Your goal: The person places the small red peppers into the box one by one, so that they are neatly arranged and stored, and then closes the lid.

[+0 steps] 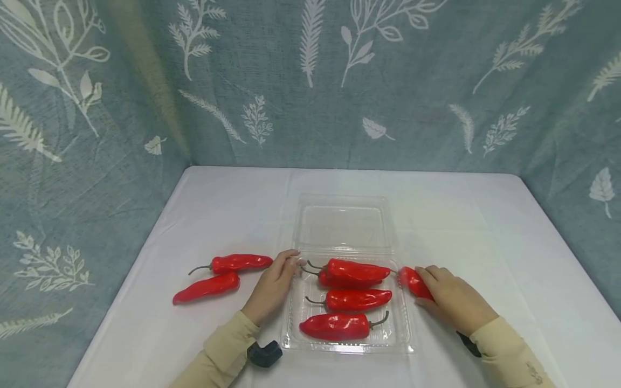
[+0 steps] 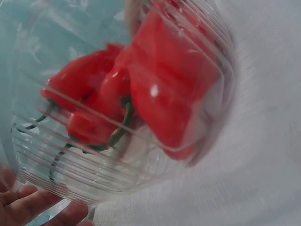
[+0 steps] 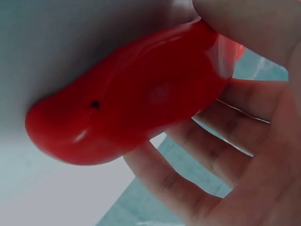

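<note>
My right hand [image 1: 453, 299] grips a red pepper [image 1: 412, 281] just off the right side of a clear plastic clamshell container [image 1: 346, 347]. In the right wrist view, thumb and fingers lie round that pepper [image 3: 127, 101], its rounded end sticking out. At the container's upper left side, my left hand [image 1: 271, 285] holds the rim; its fingers [image 2: 33, 205] show at the edge in the left wrist view. Several red peppers lie inside: two overlap at the back, one [image 1: 359, 300] is in the middle, and one [image 1: 335, 327] in front has its stem to the right.
Left of the container, two more red peppers, a back one [image 1: 237, 262] and a front one [image 1: 206, 288], lie on the white-covered table [image 1: 160, 258]. The container's lid [image 1: 344, 223] is folded back behind it. Leaf-patterned teal cloth [image 1: 281, 124] surrounds the table's back and sides.
</note>
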Available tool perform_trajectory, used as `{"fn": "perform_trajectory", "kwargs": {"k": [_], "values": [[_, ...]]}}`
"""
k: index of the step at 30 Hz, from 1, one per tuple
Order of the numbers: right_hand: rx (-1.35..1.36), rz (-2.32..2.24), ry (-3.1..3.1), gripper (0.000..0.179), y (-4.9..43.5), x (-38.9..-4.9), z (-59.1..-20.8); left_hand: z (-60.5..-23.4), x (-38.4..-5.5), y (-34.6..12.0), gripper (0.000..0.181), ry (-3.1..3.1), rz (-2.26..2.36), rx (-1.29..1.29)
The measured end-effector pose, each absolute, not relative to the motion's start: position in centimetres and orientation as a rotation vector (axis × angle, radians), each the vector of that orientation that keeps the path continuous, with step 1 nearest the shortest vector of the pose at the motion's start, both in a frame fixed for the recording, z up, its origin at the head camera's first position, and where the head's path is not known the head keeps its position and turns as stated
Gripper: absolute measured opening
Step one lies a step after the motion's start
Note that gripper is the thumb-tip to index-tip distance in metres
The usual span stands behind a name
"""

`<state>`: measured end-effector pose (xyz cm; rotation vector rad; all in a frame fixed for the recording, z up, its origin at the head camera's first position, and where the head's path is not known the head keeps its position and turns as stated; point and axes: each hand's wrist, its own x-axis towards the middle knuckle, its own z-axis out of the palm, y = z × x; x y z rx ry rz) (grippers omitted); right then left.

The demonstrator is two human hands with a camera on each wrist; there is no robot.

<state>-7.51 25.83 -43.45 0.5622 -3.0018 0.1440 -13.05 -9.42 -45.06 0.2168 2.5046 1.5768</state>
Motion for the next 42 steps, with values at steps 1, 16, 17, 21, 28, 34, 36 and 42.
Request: {"fn": "perform_trajectory", "kwargs": {"k": [1, 16, 17, 21, 28, 34, 36, 42], "values": [[0.552, 0.144, -3.015, 0.059, 25.9, -7.4, -43.4, -45.1, -13.1, -9.4, 0.035, 2.502, 1.581, 0.215], [0.405, 0.163, -3.074, 0.061, 29.4, -5.7, -42.8, -45.1, -12.9, -9.4, 0.034, 2.524, 1.559, 0.205], [0.404, 0.166, -3.072, 0.061, 29.6, -5.6, -42.7, -45.1, -12.9, -9.4, 0.034, 2.520, 1.563, 0.205], [0.417, 0.165, -3.058, 0.062, 30.2, -5.4, -42.1, -45.2, -12.9, -9.5, 0.034, 2.513, 1.576, 0.212], [0.455, 0.123, -2.978, 0.066, 30.3, -5.6, -40.4, -45.3, -13.0, -9.5, 0.035, 2.499, 1.585, 0.213], [0.514, 0.127, -2.937, 0.066, 29.1, -5.9, -39.6, -45.2, -13.0, -9.5, 0.036, 2.498, 1.570, 0.212], [0.546, 0.125, -2.917, 0.067, 28.5, -6.0, -39.4, -45.2, -13.0, -9.5, 0.036, 2.501, 1.569, 0.215], [0.605, 0.125, -2.893, 0.068, 26.7, -6.6, -38.5, -45.1, -13.0, -9.5, 0.036, 2.501, 1.571, 0.210]]}}
